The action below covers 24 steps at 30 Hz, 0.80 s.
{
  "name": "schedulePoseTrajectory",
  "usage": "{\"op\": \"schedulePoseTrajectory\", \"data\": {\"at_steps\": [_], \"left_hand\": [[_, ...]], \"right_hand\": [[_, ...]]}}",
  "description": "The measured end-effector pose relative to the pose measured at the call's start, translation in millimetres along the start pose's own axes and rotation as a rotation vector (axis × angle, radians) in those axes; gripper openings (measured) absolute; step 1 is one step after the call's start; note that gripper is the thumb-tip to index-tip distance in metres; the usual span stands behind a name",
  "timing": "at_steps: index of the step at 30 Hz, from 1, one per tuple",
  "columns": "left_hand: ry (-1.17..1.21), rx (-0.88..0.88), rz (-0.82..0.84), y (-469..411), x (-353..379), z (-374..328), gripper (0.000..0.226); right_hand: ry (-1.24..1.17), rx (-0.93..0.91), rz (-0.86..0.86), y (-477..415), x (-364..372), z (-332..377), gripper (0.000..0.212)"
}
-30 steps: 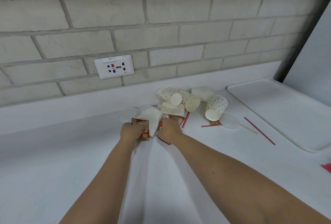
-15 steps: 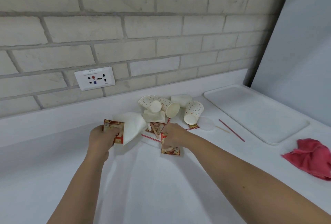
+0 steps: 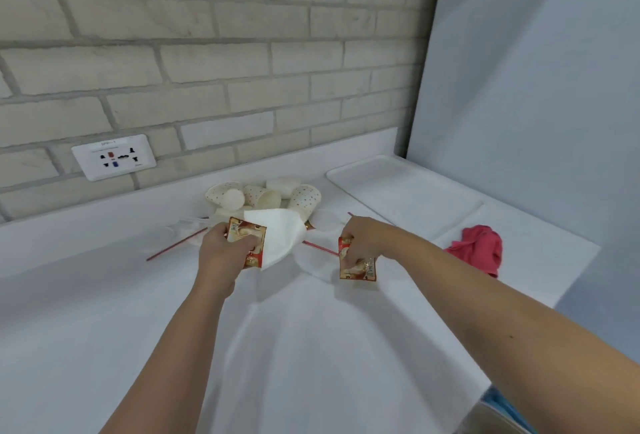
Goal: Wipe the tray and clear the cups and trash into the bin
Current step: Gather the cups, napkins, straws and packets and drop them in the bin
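We are at the trash-gathering step. Our left hand (image 3: 221,251), mid-frame, grips a red sachet (image 3: 247,234) together with a white napkin (image 3: 282,239). Our right hand (image 3: 363,237), just right of centre, pinches a second sachet (image 3: 356,265) by its upper part. The cups (image 3: 263,196) lie tipped in a heap above the hands, the tray (image 3: 405,187) sits at centre right, and the pink cloth (image 3: 478,250) lies below it. No bin shows. Next, we judge, both handfuls need carrying to the bin, wherever it stands; cups and straws (image 3: 176,247) remain.
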<state>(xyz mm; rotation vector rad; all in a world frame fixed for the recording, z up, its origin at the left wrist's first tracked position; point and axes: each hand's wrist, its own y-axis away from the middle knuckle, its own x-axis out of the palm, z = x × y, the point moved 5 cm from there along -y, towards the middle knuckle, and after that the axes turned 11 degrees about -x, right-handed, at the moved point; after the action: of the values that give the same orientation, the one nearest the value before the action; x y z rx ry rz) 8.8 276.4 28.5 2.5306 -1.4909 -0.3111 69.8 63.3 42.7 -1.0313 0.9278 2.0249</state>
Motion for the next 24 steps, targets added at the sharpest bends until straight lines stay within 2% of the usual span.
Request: {"op": "schedulePoseTrajectory", "data": {"at_steps": [4, 11, 14, 20, 21, 24], "left_hand": [[-0.089, 0.019, 0.073, 32.9, 45.4, 3.9, 0.021], [-0.298, 0.050, 0.253, 115.0, 136.6, 27.8, 0.024], [-0.413, 0.104, 0.320, 153.2, 169.7, 42.1, 0.021], [-0.698, 0.227, 0.449, 223.8, 228.2, 88.8, 0.031], [-0.737, 0.226, 0.472, 231.8, 236.2, 100.9, 0.031], [-0.846, 0.190, 0.493, 247.9, 253.8, 137.3, 0.030]], "right_hand": [[0.035, 0.046, 0.026, 49.5, -9.1, -36.3, 0.017], [0.082, 0.182, 0.237, 147.5, -6.2, -123.7, 0.009], [0.037, 0.257, 0.326, 185.0, 5.8, -161.8, 0.016], [-0.115, 0.446, 0.457, 253.6, 53.2, -224.3, 0.006], [-0.096, 0.472, 0.475, 262.1, 63.9, -231.6, 0.006], [0.005, 0.505, 0.485, 273.9, 96.3, -250.7, 0.035]]}}
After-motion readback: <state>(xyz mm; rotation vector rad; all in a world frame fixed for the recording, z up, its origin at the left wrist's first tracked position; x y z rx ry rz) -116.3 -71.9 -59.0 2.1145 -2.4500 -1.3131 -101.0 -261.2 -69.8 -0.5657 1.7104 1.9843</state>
